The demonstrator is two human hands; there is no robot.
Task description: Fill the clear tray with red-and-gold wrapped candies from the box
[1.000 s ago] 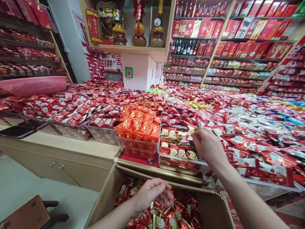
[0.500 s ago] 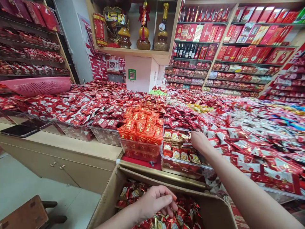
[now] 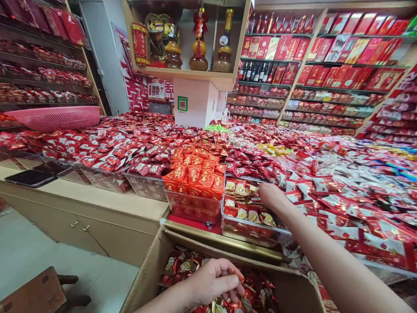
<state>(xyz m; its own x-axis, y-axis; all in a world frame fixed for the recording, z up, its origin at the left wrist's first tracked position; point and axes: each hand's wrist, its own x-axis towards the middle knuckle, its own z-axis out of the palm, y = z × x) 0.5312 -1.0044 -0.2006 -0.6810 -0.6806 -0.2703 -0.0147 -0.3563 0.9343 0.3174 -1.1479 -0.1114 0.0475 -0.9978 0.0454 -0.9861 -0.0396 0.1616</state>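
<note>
My left hand [image 3: 220, 281] hovers over the cardboard box [image 3: 286, 282], its fingers loosely curled and slightly apart, with nothing visible in them. Below it, the box holds many red and gold wrapped candies [image 3: 182, 263], some printed with a durian picture. My right hand [image 3: 272, 196] reaches into a clear plastic bin [image 3: 250, 230] on the counter. Its fingers are hidden behind the wrist, among the candies. Durian-printed candies [image 3: 243, 214] stand in rows at the front of that bin.
Left of it stands a clear bin of orange-red packets [image 3: 195, 182]. Mounds of wrapped sweets [image 3: 325, 174] cover the counter around. A phone [image 3: 31, 178] and a pink basket [image 3: 58, 118] are on the left. A wooden stool [image 3: 32, 293] stands on the floor.
The view has shifted slightly. Both hands stay in nearly the same places, the left over the box and the right in the bin.
</note>
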